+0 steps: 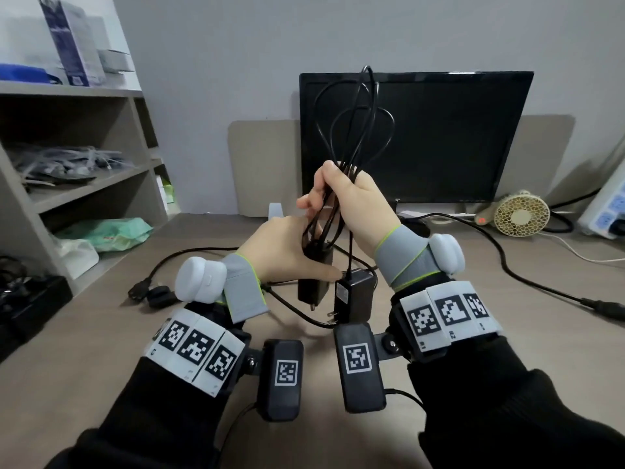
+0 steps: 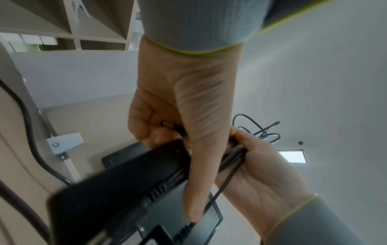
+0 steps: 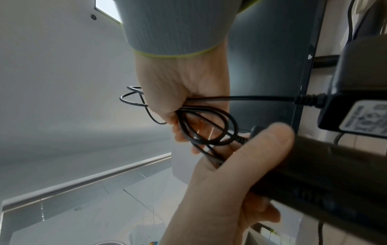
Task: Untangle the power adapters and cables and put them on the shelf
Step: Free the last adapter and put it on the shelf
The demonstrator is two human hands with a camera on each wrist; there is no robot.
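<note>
Two adapters (image 1: 355,296): black, hanging from their cables in front of the monitor (image 1: 439,137), above the desk (image 1: 101,350).
Right hand (image 1: 355,198): fist clamped round looped black cables (image 1: 351,123), loops standing up before the monitor.
Left hand (image 1: 287,252): fingers curled round the left adapter (image 1: 313,286), thumb along its side.
Shelf (image 1: 84,191): left of the monitor, holding bagged items.

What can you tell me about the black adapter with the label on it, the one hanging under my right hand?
The labelled adapter is a black, boxy plastic brick with a pale printed label on one side and two metal prongs at its lower end. It hangs in the air above the desk, dangling on its thin black cable, which runs up into the right hand. A ribbed strain relief joins cable and body. The left hand has its thumb tip at the adapter's top.
</note>
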